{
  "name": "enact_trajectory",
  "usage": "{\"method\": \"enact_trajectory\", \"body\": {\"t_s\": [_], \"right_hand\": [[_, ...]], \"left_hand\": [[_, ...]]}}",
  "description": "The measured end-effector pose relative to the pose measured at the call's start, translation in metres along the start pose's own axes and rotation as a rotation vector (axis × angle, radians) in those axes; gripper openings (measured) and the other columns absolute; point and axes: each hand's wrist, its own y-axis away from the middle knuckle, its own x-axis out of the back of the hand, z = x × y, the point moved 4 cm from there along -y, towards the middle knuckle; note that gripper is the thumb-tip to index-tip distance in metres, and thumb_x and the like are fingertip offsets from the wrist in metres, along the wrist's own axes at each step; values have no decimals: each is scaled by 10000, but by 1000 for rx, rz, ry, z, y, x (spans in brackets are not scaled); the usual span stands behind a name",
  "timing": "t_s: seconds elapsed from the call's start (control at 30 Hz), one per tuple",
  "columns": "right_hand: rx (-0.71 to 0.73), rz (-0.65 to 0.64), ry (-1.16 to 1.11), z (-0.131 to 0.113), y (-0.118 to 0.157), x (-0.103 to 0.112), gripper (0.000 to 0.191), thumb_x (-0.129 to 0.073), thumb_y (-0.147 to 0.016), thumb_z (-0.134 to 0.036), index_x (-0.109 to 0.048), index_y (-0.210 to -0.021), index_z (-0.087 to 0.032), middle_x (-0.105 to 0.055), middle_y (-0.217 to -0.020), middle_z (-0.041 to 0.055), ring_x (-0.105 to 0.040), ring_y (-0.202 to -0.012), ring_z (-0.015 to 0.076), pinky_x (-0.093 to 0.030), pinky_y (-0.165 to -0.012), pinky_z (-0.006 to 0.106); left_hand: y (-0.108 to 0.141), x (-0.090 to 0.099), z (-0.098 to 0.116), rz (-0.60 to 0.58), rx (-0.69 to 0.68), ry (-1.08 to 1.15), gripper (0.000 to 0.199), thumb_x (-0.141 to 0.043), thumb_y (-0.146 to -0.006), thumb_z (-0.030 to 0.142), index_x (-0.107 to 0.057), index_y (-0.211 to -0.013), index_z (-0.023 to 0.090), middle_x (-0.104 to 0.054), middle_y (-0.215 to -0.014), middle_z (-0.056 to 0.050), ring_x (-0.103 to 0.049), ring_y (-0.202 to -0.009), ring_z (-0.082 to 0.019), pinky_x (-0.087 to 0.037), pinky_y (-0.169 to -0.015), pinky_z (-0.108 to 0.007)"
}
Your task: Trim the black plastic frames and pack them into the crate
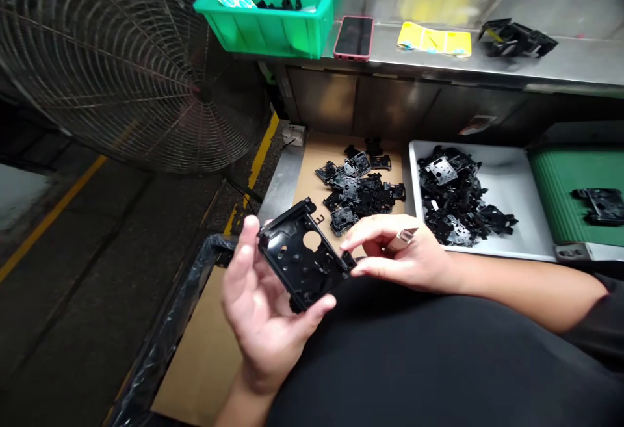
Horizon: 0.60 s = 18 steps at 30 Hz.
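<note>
A black plastic frame (305, 258) with a round hole is tilted above my lap. My left hand (266, 303) holds it from the left and below, with the fingertips at its left edge and the thumb at its lower right corner. At its right edge, the thumb and index finger of my right hand (400, 251) pinch a small black piece of it. A ring is on my right hand. Behind the hands, several similar black parts (361, 186) lie piled on brown cardboard (316, 147).
A white tray (517, 193) of black parts sits right, beside a green conveyor belt (556, 186). The shelf bears a green bin (273, 30), a phone (354, 37), yellow labels (433, 40) and black parts (519, 38). A large fan (146, 56) stands left.
</note>
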Motion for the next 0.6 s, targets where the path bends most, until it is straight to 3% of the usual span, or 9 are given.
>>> {"method": "enact_trajectory", "body": {"t_s": [0.07, 0.13, 0.2, 0.27, 0.33, 0.47, 0.53, 0.6], "right_hand": [[98, -45, 101, 4, -8, -8, 212, -787, -935, -222, -729, -1135, -181, -759, -992, 71, -657, -736, 129, -517, -560, 224], [176, -159, 200, 15, -14, -23, 231, -741, -968, -203, -705, -1194, -167, -763, -1068, 107, -714, -907, 174, -586, -702, 263], [172, -323, 300, 35, -16, -43, 271, -705, -990, -209, -680, -1256, -166, -756, -1137, 124, -728, -1000, 198, -607, -831, 307], [98, -464, 378, 59, -16, -63, 300, -687, -998, -228, -668, -1294, -188, -747, -1176, 114, -735, -1005, 206, -605, -859, 323], [0, -516, 395, 80, -13, -77, 296, -675, -1006, -253, -671, -1297, -200, -744, -1180, 103, -738, -1005, 210, -600, -863, 326], [-221, -452, 358, 110, -5, -79, 256, -692, -1000, -322, -703, -1229, -207, -765, -1104, 75, -740, -996, 211, -581, -903, 334], [-314, -446, 389, 120, 2, -73, 222, -695, -996, -329, -722, -1184, -215, -776, -1073, 67, -736, -980, 217, -567, -905, 344], [-389, -461, 400, 127, 8, -66, 196, -688, -996, -323, -735, -1150, -210, -779, -1045, 67, -729, -957, 214, -560, -882, 333]], "left_hand": [[9, -2, -15, -58, 216, 185, 1097, -915, -762, 337, -272, -1648, 412, -217, -1774, -74, -312, -1599, -388, -484, -1196, -523], [24, -7, -37, -87, 473, 383, 1021, -794, -878, 469, -173, -1684, 390, -270, -1756, -94, -382, -1570, -362, -471, -1211, -493], [41, -7, -70, -15, 668, 446, 887, -680, -951, 531, -197, -1678, 368, -378, -1706, -105, -473, -1517, -321, -466, -1213, -455], [60, 5, -114, 111, 783, 307, 768, -639, -981, 497, -267, -1639, 363, -452, -1661, -102, -535, -1467, -281, -483, -1188, -427], [79, 30, -163, 154, 816, 12, 714, -623, -975, 490, -308, -1590, 309, -554, -1565, -129, -590, -1409, -257, -522, -1136, -403], [132, 111, -257, 292, 967, -336, 718, -689, -920, 336, -335, -1531, 206, -544, -1500, -186, -579, -1390, -270, -450, -1195, -450], [162, 150, -292, 292, 1061, -520, 665, -751, -872, 283, -463, -1464, 191, -499, -1517, -186, -553, -1396, -313, -418, -1212, -507], [189, 176, -323, 236, 1135, -670, 569, -743, -904, 295, -541, -1425, 187, -514, -1511, -164, -535, -1390, -343, -416, -1189, -591]]}}
